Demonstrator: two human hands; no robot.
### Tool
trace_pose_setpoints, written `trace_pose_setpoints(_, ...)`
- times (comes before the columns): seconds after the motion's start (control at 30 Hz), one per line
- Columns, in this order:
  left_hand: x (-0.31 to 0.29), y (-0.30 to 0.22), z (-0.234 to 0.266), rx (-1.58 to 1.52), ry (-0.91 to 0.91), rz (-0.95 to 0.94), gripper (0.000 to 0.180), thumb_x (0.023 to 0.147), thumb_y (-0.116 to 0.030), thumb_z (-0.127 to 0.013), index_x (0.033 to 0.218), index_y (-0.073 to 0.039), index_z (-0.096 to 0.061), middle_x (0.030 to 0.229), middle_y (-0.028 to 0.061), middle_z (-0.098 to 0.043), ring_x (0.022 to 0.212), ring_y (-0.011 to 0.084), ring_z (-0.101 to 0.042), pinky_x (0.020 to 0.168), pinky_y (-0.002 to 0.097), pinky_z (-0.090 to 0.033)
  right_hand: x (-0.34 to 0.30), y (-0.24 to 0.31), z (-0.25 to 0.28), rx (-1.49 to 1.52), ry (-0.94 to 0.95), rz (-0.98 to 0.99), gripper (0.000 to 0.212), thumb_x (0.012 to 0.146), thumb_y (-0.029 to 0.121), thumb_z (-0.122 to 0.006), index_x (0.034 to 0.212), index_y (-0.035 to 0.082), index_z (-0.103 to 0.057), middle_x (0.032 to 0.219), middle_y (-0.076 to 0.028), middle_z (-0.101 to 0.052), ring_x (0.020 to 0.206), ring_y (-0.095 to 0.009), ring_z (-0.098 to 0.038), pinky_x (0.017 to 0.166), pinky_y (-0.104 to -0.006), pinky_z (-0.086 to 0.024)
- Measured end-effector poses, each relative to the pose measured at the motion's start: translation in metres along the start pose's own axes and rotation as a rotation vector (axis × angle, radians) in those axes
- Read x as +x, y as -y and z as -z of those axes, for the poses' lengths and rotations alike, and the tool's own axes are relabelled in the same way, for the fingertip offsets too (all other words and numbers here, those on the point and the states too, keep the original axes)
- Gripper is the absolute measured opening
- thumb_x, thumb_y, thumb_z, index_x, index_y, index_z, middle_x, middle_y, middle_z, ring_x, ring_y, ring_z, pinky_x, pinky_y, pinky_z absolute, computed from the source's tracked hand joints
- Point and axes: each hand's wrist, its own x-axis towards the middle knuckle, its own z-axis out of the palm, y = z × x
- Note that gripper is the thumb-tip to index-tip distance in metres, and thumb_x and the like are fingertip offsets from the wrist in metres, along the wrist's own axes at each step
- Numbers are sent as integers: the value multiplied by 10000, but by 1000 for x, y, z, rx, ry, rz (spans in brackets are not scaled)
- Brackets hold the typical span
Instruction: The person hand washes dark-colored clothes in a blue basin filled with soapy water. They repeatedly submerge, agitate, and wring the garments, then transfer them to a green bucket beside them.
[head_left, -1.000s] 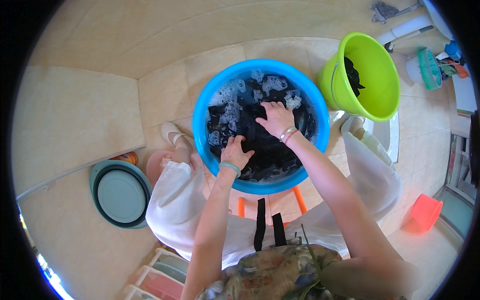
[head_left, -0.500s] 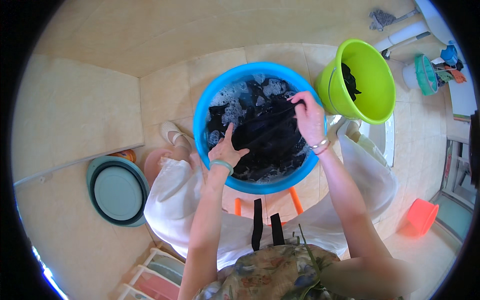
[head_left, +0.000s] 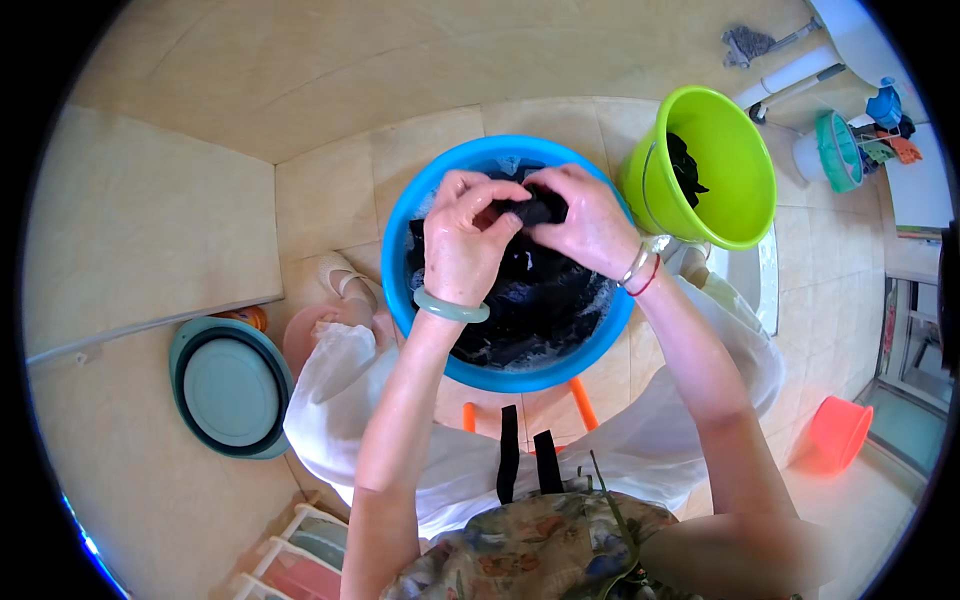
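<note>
A blue basin (head_left: 395, 285) stands in front of me with dark wet cloth and soapy water in it. Above its far half, a bunched black cloth (head_left: 541, 208) is held up between my two hands. My left hand (head_left: 462, 240), with a green bangle at the wrist, is closed, its thumb and fingers pinching the left side of the cloth. From the right, my right hand (head_left: 592, 225) is wrapped round the same cloth. A silver bracelet and a red string circle that wrist. The hands hide part of the basin's contents.
A lime-green bucket (head_left: 735, 190) with a black cloth (head_left: 686, 170) inside stands right of the basin. A grey-green folding basin (head_left: 232, 390) leans at the left wall. An orange-pink bucket (head_left: 840, 434) sits at the far right. Orange stool legs (head_left: 583, 403) show below the blue basin.
My left hand has left the basin's middle and risen to the cloth. My right hand has moved left, and the cloth, stretched out before, is now bunched between both hands.
</note>
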Motion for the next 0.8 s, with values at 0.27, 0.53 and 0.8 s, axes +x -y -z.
trace_pose_setpoints(0.27, 32, 5, 7, 164, 7, -144, 315, 697, 64, -660, 992, -41, -626, 1140, 127, -588, 891, 236, -606, 844, 324, -484, 19, 1, -3, 110, -211, 51, 300, 668, 49, -690, 956, 19, -611, 1132, -157, -580, 990, -328, -586, 863, -348, -480)
trace_pose_setpoints(0.53, 11, 168, -62, 474, 184, -194, 708, 732, 140, -480, 1371, -166, -469, 1421, 153, -432, 1302, 368, -409, 1050, 440, -376, 1, -124, -104, -420, -6, -115, 473, 647, 167, -713, 1097, 94, -585, 1134, -57, -569, 1063, -313, -491, 857, -474, -449)
trace_pose_setpoints(0.8, -7, 259, -88, 813, 506, 97, 735, 843, -41, -535, 1499, -146, -222, 1584, 93, -86, 1456, 325, -97, 1150, 541, -163, -10, -185, -165, -528, 236, -293, 596, 744, 216, -729, 1285, 181, -481, 1529, -29, -218, 1347, -378, -277, 973, -572, -372)
